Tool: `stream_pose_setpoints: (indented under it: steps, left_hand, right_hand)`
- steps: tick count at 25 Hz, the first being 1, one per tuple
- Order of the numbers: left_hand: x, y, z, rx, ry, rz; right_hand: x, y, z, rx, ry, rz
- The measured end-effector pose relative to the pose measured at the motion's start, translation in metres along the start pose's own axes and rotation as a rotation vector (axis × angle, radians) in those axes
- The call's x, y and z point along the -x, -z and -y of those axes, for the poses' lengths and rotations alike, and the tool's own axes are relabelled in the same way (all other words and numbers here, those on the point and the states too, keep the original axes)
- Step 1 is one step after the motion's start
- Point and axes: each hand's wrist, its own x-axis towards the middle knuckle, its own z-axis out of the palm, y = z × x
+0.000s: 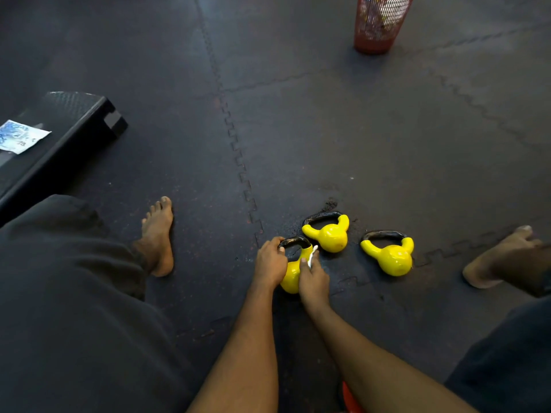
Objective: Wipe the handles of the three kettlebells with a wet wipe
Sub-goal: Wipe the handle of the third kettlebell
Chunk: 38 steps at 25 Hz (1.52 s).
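Kettlebell point(291, 277): lower centre of frame. Left hand point(269, 265) clasps the left end of its handle point(295, 242). Right hand point(313, 283) pinches wipe point(312, 258) at the right end. Handle's long axis runs left-right, just up-frame of wipe; right hand nearer.

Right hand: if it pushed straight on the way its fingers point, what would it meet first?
The right hand holds the wet wipe at the near kettlebell's handle. Straight past that, the middle kettlebell probably comes first; depth is hard to judge from this view.
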Motion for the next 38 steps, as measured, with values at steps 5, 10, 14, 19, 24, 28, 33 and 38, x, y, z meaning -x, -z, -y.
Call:
stream_pose_setpoints:
  steps: [5, 10, 14, 19, 24, 28, 33, 38]
  left_hand:
    - [0.0, 0.002, 0.007, 0.037, -0.002, 0.016]
    - [0.0, 0.001, 0.009, 0.054, -0.042, 0.057]
    - [0.001, -0.001, 0.009, 0.077, 0.016, 0.027]
    - [0.001, 0.0, 0.006, 0.093, 0.048, 0.035]
    - [0.002, 0.0, 0.003, 0.076, 0.042, 0.046]
    - [0.006, 0.0, 0.004, 0.059, 0.017, 0.045]
    - [0.004, -0.004, -0.003, 0.039, -0.028, 0.059]
    - [0.003, -0.007, -0.008, 0.035, -0.015, 0.067]
  right_hand:
    - [-0.038, 0.018, 0.021, -0.304, -0.244, 0.172]
    - [-0.044, 0.02, 0.03, -0.251, -0.108, 0.25]
    - [-0.034, 0.007, 0.029, 0.026, 0.131, 0.111]
    - [-0.014, 0.002, 0.008, -0.105, 0.256, 0.129]
    - [-0.043, 0.015, 0.034, -0.231, 0.05, 0.14]
    - [-0.045, 0.014, 0.034, -0.167, 0.067, 0.179]
    - [-0.032, 0.013, 0.009, -0.204, 0.275, 0.079]
    - [-0.027, 0.031, 0.017, -0.15, 0.129, 0.007]
